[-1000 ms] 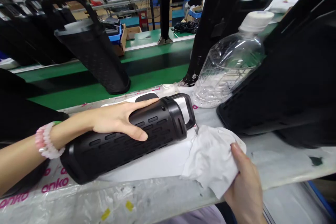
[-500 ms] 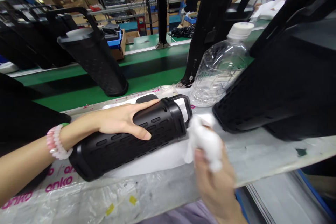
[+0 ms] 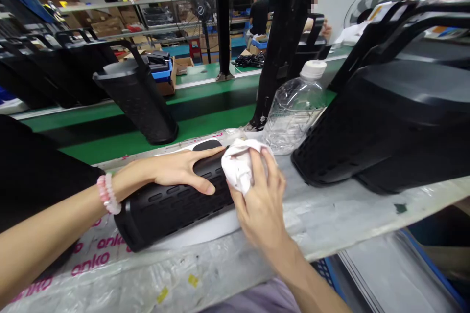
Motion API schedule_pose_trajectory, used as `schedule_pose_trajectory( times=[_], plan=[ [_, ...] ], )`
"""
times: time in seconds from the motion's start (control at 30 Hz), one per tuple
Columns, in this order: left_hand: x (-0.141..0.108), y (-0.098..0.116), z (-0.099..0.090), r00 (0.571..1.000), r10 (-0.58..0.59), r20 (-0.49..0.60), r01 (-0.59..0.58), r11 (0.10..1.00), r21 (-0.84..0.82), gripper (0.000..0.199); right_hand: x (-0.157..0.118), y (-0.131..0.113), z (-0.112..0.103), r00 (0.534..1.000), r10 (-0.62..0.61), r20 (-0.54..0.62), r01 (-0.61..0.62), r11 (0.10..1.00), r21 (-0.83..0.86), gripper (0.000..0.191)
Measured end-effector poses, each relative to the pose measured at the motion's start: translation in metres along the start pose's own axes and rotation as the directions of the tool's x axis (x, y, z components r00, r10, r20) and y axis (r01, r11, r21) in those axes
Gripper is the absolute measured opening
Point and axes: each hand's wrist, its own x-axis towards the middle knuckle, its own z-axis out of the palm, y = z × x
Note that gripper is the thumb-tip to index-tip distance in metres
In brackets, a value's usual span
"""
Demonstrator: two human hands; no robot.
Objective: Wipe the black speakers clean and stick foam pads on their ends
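Note:
A black slotted housing [image 3: 172,217], shaped like a portable speaker, lies on its side in front of me on a white sheet. My left hand [image 3: 183,172] grips it from above, thumb across the slotted face and fingers over the far side. A crumpled white cloth [image 3: 237,164] is bunched in my right hand [image 3: 262,195], pressed against the housing's right end. That end is hidden behind the cloth and fingers. Just beyond my right hand stands a clear plastic bottle [image 3: 290,117] with a white cap, partly filled with clear liquid.
Larger black housings [image 3: 385,122] with handles lean at the right; another dark one [image 3: 33,176] is at the left. Across the green conveyor [image 3: 198,122] stands a similar black unit [image 3: 137,102]. A black post [image 3: 273,58] rises behind the bottle. Other people are in the background.
My right hand has moved up and left, bringing the white cloth onto the housing's right end. My left hand keeps its grip. The view has tilted slightly upward.

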Motion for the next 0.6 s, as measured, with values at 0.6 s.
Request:
schedule_pose_trajectory(
  times=[0.6],
  plan=[
    [-0.003, 0.001, 0.001, 1.0, 0.004, 0.028, -0.003, 0.998, -0.058, 0.101, -0.042, 0.06, -0.043, 0.894, 0.373, -0.248, -0.291, 0.905, 0.312, 0.02]
  ],
)
